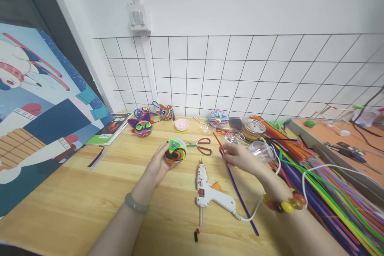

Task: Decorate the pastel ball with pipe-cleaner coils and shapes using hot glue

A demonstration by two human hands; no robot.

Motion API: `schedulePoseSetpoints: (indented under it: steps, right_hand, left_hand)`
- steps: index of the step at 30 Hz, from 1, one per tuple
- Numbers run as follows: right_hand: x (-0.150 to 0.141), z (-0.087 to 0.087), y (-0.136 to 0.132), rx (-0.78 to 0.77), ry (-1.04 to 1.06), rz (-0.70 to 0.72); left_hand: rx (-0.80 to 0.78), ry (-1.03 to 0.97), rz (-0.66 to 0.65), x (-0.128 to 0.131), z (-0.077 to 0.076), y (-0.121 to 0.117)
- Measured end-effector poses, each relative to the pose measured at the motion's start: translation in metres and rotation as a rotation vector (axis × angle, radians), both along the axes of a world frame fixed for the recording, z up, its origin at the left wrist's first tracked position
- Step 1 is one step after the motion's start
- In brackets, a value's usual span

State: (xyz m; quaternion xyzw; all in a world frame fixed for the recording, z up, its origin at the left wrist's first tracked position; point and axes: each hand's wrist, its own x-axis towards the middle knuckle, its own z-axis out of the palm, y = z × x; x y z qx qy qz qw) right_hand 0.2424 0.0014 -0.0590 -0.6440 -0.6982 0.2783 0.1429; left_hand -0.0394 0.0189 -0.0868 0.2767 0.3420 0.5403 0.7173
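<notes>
My left hand [158, 164] is closed around a multicoloured pipe-cleaner ball [175, 151], holding it just above the wooden table [75, 204]. My right hand [240, 157] lies on the table with its fingers pinched on a red pipe cleaner [218, 142]. A long purple pipe cleaner [240, 198] runs from under that hand toward the near edge. A white hot glue gun [210, 192] lies between my arms. Red-handled scissors [203, 146] rest just beyond the ball.
Finished pipe-cleaner figures [143, 124] and a pink bowl [181, 124] stand by the wire grid wall. Clear plastic half-spheres [260, 151] and a spool [253, 127] sit at right, beside a big heap of coloured pipe cleaners [330, 184]. A painted board [39, 120] leans at left.
</notes>
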Motion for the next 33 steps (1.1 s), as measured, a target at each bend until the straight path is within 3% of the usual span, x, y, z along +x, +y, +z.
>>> schedulePoseSetpoints:
  steps: [6, 11, 15, 22, 33]
  right_hand:
    - [-0.017, 0.036, -0.028, 0.251, 0.14, 0.193]
    - [-0.037, 0.047, -0.051, 0.646, -0.177, 0.348]
    - [-0.041, 0.043, -0.055, 0.794, -0.409, 0.359]
    - [-0.041, 0.045, -0.055, 0.898, -0.554, 0.368]
    - [-0.043, 0.041, -0.052, 0.97, -0.589, 0.407]
  left_hand:
    - [0.035, 0.048, -0.124, 0.006, 0.016, -0.019]
    - [0.121, 0.091, -0.226, 0.012, 0.023, -0.03]
    - [0.116, 0.106, -0.243, 0.012, 0.02, -0.03]
    - [0.147, 0.099, -0.267, 0.012, 0.014, -0.03]
    - [0.107, 0.196, -0.275, 0.016, 0.015, -0.033]
